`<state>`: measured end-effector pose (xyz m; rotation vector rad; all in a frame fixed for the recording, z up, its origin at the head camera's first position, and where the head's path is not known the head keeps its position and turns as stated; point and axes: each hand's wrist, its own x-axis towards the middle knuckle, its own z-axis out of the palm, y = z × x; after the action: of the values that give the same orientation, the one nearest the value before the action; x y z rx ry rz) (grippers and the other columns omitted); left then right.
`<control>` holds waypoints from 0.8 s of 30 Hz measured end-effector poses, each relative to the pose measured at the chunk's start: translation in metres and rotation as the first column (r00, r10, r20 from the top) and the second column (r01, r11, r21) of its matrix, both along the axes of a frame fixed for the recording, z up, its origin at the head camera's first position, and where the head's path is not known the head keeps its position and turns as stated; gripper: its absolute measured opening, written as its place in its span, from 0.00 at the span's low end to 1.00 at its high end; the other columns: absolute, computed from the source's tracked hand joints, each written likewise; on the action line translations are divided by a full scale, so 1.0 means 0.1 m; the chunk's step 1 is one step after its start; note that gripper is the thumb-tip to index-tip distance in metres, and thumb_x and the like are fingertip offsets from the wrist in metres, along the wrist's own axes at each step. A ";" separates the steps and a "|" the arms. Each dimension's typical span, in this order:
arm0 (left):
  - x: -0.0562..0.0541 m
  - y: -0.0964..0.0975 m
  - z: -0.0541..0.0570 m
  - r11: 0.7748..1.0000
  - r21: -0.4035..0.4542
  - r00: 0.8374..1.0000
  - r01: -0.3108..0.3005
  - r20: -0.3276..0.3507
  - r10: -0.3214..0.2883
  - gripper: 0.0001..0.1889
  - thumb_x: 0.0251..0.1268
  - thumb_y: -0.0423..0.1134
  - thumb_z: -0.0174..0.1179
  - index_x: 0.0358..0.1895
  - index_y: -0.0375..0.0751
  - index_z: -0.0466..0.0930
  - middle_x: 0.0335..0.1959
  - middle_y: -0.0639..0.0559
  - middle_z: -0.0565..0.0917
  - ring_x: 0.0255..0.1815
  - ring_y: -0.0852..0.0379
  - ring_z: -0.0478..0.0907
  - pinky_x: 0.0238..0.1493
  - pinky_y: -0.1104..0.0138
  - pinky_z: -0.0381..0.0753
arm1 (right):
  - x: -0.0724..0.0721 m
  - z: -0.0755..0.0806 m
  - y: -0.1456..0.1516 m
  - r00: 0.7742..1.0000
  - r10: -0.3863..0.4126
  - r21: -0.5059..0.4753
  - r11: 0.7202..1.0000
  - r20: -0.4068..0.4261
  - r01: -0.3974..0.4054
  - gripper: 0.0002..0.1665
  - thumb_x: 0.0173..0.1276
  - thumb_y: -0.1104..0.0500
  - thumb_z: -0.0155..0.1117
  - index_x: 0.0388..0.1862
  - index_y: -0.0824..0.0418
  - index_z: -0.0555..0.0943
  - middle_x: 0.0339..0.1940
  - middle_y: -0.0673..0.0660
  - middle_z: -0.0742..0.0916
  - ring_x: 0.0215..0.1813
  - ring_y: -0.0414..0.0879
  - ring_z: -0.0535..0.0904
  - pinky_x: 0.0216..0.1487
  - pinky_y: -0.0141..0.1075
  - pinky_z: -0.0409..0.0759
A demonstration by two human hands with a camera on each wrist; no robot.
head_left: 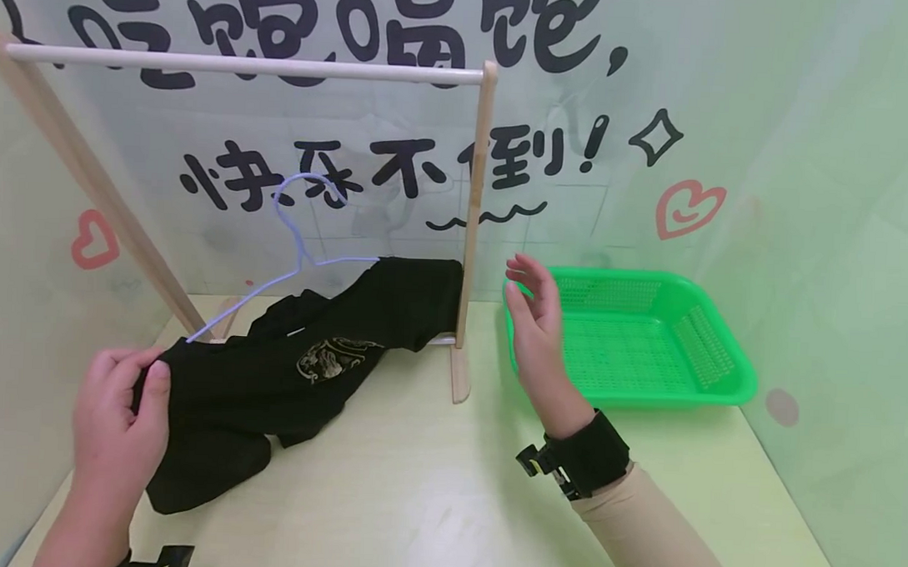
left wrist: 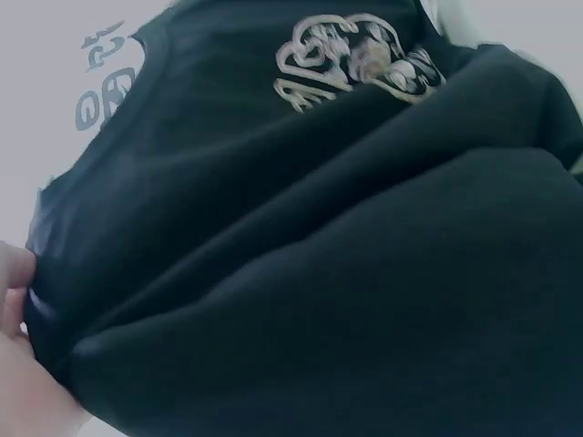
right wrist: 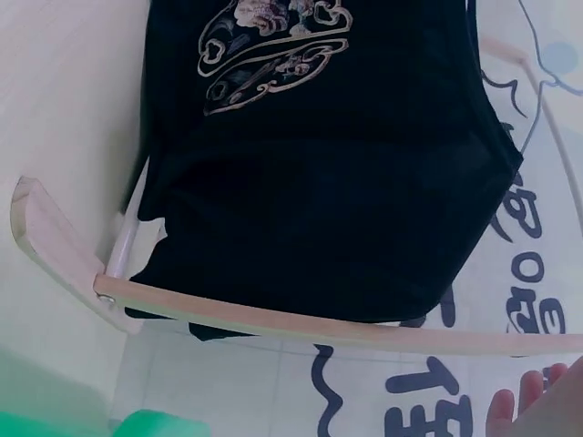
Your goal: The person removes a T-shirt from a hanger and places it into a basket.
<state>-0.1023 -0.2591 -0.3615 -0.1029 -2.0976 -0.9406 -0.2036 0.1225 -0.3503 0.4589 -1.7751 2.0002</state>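
Note:
A black T-shirt with a patterned emblem on its chest hangs slanted on a light purple hanger, its left side lower than its right. At the lower left, my left hand pinches the shirt's shoulder near the hanger's end, thumb in front. That hand shows at the edge of the left wrist view, where black fabric fills most of the picture. My right hand holds nothing and is raised beside the rack's right post, fingers loosely bent. Only its fingertips appear in the right wrist view.
A wooden rack with a white top bar stands around the shirt; the hanger's hook is below the bar. A green plastic basket sits to the right on the pale table. Behind is a wall covering with large black lettering.

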 end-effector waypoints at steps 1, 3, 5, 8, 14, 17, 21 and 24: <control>0.00 -0.02 -0.02 1.000 0.000 1.000 0.019 -0.022 -0.019 0.12 0.67 0.31 0.52 0.40 0.20 0.78 0.40 0.79 0.66 0.46 0.83 0.61 0.46 0.81 0.55 | 0.02 0.00 0.01 1.000 0.001 0.009 1.000 -0.010 -0.001 0.22 0.73 0.64 0.49 0.65 0.65 0.64 0.60 0.59 0.74 0.63 0.48 0.69 0.63 0.37 0.68; 0.00 -0.06 -0.04 0.999 -0.002 0.997 0.047 -0.064 -0.047 0.13 0.67 0.32 0.53 0.39 0.19 0.78 0.40 0.79 0.67 0.46 0.83 0.62 0.46 0.81 0.56 | 0.05 0.01 0.03 0.999 0.000 0.036 0.999 -0.035 0.002 0.22 0.73 0.65 0.49 0.65 0.67 0.64 0.59 0.58 0.74 0.63 0.48 0.68 0.63 0.38 0.67; -0.01 -0.07 -0.05 0.998 -0.007 0.993 0.066 -0.096 -0.067 0.14 0.68 0.33 0.53 0.38 0.19 0.79 0.40 0.78 0.68 0.46 0.83 0.63 0.47 0.82 0.56 | 0.07 0.02 0.06 0.998 -0.007 0.076 0.997 -0.065 0.012 0.22 0.72 0.66 0.50 0.64 0.68 0.64 0.60 0.57 0.74 0.63 0.48 0.68 0.63 0.40 0.67; -0.03 -0.06 -0.06 0.993 -0.004 0.984 0.119 -0.133 -0.118 0.15 0.67 0.34 0.54 0.36 0.18 0.78 0.40 0.76 0.69 0.45 0.81 0.64 0.46 0.81 0.58 | 0.11 0.06 0.08 0.991 -0.012 0.148 0.988 -0.130 0.032 0.23 0.71 0.68 0.51 0.63 0.68 0.66 0.60 0.58 0.73 0.63 0.48 0.68 0.65 0.42 0.65; -0.09 0.06 -0.07 0.972 -0.055 0.962 0.230 -0.139 -0.236 0.17 0.68 0.38 0.54 0.35 0.22 0.80 0.38 0.70 0.70 0.43 0.78 0.65 0.42 0.80 0.60 | 0.25 0.23 0.05 0.957 0.023 0.351 0.933 -0.288 0.083 0.25 0.66 0.64 0.59 0.62 0.63 0.71 0.62 0.58 0.74 0.65 0.48 0.67 0.65 0.42 0.64; -0.11 0.13 -0.09 0.951 -0.073 0.941 0.301 -0.138 -0.308 0.16 0.68 0.38 0.55 0.35 0.22 0.80 0.35 0.61 0.72 0.43 0.75 0.66 0.42 0.81 0.62 | 0.36 0.30 -0.01 0.953 0.089 0.467 0.882 -0.289 0.060 0.26 0.66 0.61 0.61 0.63 0.60 0.72 0.63 0.54 0.75 0.67 0.47 0.66 0.67 0.42 0.64; -0.15 0.26 -0.14 0.923 -0.102 0.916 0.371 -0.124 -0.382 0.16 0.69 0.38 0.55 0.36 0.24 0.81 0.33 0.47 0.74 0.44 0.71 0.68 0.46 0.81 0.63 | 0.49 0.34 -0.08 0.962 0.176 0.603 0.798 -0.211 -0.014 0.26 0.66 0.60 0.62 0.64 0.55 0.73 0.64 0.50 0.75 0.69 0.44 0.66 0.68 0.42 0.65; -0.16 0.36 -0.19 0.905 -0.115 0.901 0.410 -0.098 -0.422 0.12 0.68 0.36 0.55 0.37 0.26 0.81 0.33 0.43 0.73 0.43 0.67 0.68 0.47 0.80 0.63 | 0.56 0.33 -0.12 0.964 0.208 0.652 0.757 -0.163 -0.053 0.25 0.66 0.59 0.62 0.63 0.55 0.73 0.62 0.50 0.77 0.66 0.43 0.69 0.66 0.42 0.68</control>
<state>-0.1187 -0.2228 -0.3803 -0.6651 -2.0416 -1.0539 -0.1479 0.1105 -0.3174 1.0068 -2.2961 1.2769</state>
